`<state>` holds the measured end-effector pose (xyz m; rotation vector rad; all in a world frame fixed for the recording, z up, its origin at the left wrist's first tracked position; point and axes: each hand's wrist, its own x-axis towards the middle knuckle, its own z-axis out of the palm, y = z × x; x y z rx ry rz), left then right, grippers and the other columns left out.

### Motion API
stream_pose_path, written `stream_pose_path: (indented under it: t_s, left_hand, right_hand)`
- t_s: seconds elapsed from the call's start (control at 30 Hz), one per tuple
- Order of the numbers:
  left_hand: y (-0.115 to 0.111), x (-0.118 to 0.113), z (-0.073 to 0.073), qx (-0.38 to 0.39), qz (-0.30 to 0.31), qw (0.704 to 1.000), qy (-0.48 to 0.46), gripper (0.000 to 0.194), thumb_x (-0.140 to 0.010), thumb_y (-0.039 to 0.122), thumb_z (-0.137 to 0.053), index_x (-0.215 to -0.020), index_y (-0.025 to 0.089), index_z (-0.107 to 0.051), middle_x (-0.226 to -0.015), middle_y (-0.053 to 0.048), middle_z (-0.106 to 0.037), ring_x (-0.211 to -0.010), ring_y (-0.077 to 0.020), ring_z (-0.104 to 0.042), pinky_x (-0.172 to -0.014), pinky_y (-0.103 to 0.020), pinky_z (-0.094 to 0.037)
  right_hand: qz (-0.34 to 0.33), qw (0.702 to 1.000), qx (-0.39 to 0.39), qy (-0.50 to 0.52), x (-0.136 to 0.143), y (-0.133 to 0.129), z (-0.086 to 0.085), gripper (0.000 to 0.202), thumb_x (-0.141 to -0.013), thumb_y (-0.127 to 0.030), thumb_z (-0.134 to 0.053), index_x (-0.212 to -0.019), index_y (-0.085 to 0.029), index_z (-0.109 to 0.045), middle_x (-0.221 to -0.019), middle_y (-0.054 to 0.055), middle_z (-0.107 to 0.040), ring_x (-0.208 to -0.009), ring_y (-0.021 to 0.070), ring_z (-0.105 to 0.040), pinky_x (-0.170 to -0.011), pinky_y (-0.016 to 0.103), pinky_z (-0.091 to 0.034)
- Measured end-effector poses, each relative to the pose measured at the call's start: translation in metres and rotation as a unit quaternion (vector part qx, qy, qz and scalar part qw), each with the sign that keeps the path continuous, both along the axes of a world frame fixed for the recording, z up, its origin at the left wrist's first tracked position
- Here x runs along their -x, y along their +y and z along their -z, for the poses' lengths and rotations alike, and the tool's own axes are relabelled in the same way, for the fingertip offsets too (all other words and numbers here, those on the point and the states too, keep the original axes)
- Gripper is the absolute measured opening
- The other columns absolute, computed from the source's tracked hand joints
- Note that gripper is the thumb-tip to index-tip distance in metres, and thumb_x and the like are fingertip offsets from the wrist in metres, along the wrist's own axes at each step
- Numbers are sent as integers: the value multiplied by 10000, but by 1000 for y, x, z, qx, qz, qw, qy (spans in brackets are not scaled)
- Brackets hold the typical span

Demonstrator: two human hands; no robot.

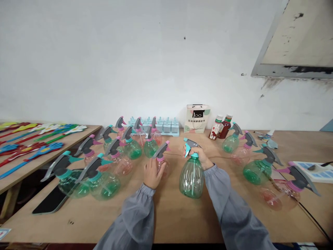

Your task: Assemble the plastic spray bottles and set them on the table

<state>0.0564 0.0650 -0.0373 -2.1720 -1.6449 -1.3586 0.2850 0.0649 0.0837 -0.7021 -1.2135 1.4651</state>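
Note:
In my right hand (199,155) is a green spray bottle (191,178) with a grey and teal trigger head; my fingers wrap round its neck below the head. The bottle is upright at the middle of the table. My left hand (153,173) rests against a pink spray bottle (163,165) with a grey and pink head, its fingers around the near side of the body. Part of that bottle is hidden behind the hand. Close by on the left stand several more bottles, among them a green spray bottle (105,185) and a pink spray bottle (122,163).
More spray bottles, such as a green one (256,171), stand on the right. Behind are a pale blue popsicle mould (170,129), a paper bag (197,119) and two sauce bottles (215,128). A phone (50,201) lies left. Colourful hand-shaped sticks (48,150) cover another table.

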Motion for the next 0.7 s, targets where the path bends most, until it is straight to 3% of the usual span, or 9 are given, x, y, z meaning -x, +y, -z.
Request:
stream_pose_path:
  t_s: [0.23,0.43,0.6,0.7]
  left_hand:
    - [0,1,0,1,8,1000,1,452,-961,570,-404,-1107,190,-602,-1018,-127,-662,-990,-280,-628,-828,-390,-456]
    - [0,0,0,7,5,1000,-6,437,-952,571,-422,-1073,194,-606,-1006,-118,-665,-988,-274,-627,-841,-390,-457]
    - [0,0,-1,0,2,1000,-7,425,-950,571,-429,-1061,199,-603,-1008,-111,-672,-993,-272,-636,-836,-385,-455]
    - [-1,0,-2,4,0,1000,-6,418,-951,560,-435,-1081,199,-600,-1012,-109,-671,-993,-271,-637,-841,-384,-455]
  right_hand:
    - [13,1000,2,3,3,-4,3,321,-510,-210,-587,-798,-215,-728,-832,41,-768,-833,250,-702,-710,346,-539]
    - [7,999,52,-3,2,4,8,179,-467,-240,-550,-615,-195,-641,-621,40,-696,-567,178,-611,-497,269,-412]
    - [7,1000,10,-18,7,-4,7,193,-524,-216,-584,-697,-221,-670,-704,18,-724,-728,207,-675,-650,296,-498]
    - [19,1000,-3,-11,8,-5,7,192,-524,-225,-582,-695,-218,-670,-665,10,-702,-689,199,-665,-661,302,-498]
